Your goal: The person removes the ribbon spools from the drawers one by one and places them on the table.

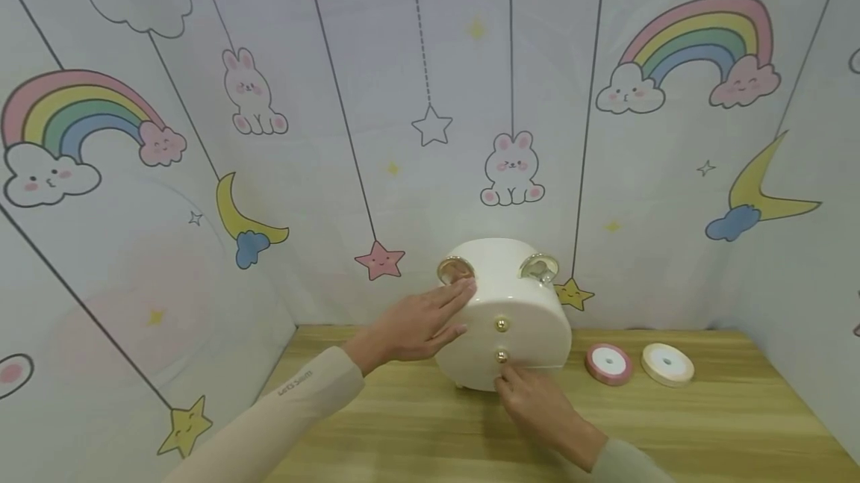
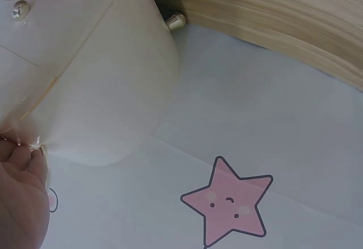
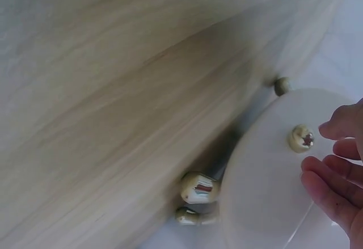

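A cream-white rounded box [image 1: 537, 334] stands on the wooden table against the printed backdrop. It has two shiny gold ear-like rings on top, two gold knobs on its front and small gold feet. My left hand [image 1: 423, 322] rests on its upper left side by the left ear [image 1: 455, 268], fingers extended. My right hand [image 1: 540, 408] is at the front, just below the lower knob [image 1: 501, 357]. In the right wrist view, bent fingers and thumb [image 3: 343, 121] stand around that knob [image 3: 300, 138] with a small gap. A thin seam crosses the box front [image 2: 22, 56].
To the right of the box lie two ribbon spools, one pink [image 1: 608, 364] and one cream [image 1: 667, 365]. The wooden table [image 1: 403, 431] runs back to the backdrop [image 1: 322, 169], which is printed with rainbows, rabbits and stars and also flanks both sides.
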`<move>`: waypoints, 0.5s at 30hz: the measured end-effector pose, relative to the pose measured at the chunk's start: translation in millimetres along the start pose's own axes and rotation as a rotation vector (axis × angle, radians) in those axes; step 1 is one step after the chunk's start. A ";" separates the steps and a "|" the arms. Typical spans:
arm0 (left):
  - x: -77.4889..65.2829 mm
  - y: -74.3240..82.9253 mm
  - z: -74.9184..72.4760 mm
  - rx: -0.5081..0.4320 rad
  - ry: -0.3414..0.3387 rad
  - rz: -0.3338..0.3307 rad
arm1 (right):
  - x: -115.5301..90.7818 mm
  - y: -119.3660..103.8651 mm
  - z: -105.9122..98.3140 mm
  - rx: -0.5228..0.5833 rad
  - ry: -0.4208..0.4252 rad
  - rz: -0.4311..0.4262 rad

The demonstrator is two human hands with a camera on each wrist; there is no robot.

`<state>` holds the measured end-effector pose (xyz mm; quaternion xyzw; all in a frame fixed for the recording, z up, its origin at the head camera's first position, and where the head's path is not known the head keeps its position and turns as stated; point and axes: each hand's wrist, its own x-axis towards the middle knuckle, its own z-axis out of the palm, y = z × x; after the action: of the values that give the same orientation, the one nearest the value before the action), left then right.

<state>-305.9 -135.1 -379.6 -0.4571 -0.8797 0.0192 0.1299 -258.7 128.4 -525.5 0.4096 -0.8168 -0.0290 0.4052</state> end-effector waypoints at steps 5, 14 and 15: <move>1.0 0.1 0.3 0.004 -0.004 0.001 | -3.3 0.6 8.2 -0.054 -0.050 -0.071; 1.3 -0.4 0.8 0.003 0.000 0.002 | -1.7 0.3 16.6 -0.117 -0.031 -0.130; 1.3 -0.5 0.9 0.002 0.002 0.003 | -1.4 0.0 17.6 -0.121 -0.032 -0.130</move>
<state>-307.2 -134.3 -380.1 -0.4584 -0.8788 0.0198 0.1310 -270.3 124.4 -538.1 0.4361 -0.7916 -0.1113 0.4133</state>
